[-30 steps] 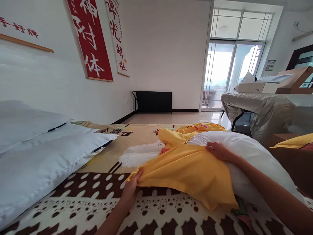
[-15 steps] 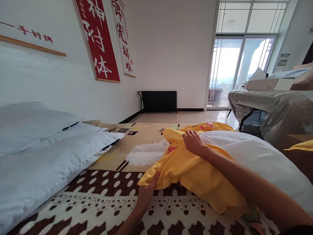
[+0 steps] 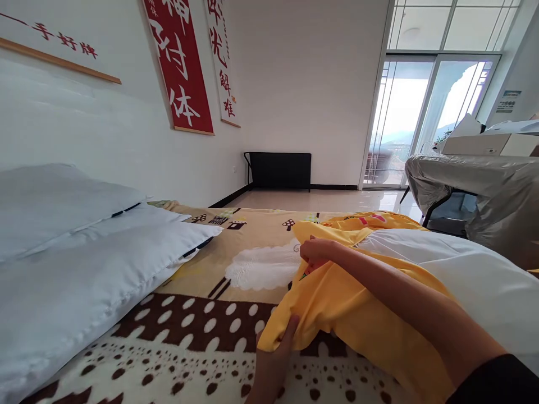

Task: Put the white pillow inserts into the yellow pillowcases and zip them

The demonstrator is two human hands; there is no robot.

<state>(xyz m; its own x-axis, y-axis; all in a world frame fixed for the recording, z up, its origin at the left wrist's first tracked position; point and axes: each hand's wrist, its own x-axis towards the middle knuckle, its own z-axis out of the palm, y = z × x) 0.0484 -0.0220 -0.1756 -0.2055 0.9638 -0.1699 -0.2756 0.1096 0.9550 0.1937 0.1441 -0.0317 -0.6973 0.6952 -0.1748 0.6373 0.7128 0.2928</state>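
A yellow pillowcase (image 3: 349, 314) lies partly over a white pillow (image 3: 455, 264) on the right side of the bed. At its near left corner, my left hand (image 3: 275, 350) is closed, thumb on top of the fabric. My right hand (image 3: 316, 251) reaches across the pillowcase and is closed at its far left part. Its fingers are bent into the cloth, their tips hidden. A bit of red print shows just below that hand. Beneath everything is a brown and cream patterned blanket (image 3: 206, 317).
White pillows (image 3: 105, 264) are stacked on the left of the bed. Beyond the bed stands a black folded panel (image 3: 280, 170) against the wall. To the right, a plastic-covered table (image 3: 471, 168) carries boxes, near a glass sliding door (image 3: 404, 123). Scrolls (image 3: 189, 73) hang on the left wall.
My right hand has moved from lying over the cloth with fingers extended to a closed shape lower down. My left hand keeps its corner. The whole view has shifted slightly.
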